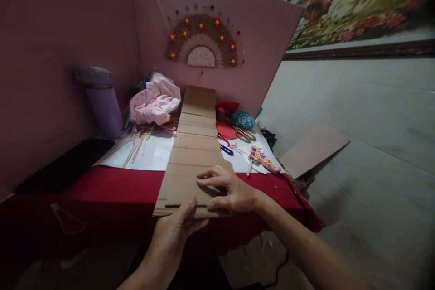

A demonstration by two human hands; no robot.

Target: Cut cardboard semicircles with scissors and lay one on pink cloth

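A long strip of brown cardboard (195, 145), scored into several bands, reaches from the near table edge toward the back. My left hand (171, 235) grips its near end from below, thumb on top. My right hand (231, 190) rests on the strip's near right part, fingers curled and pressing on the surface.
The table has a red cloth (118, 186) and white paper (156, 152). On it lie wooden sticks (137, 145), pink fabric (154, 102), a purple bottle (102, 99), scissors (244, 134), blue yarn (242, 119), a glue gun (263, 159) and a black tablet (68, 165). A cardboard sheet (312, 149) leans at the right.
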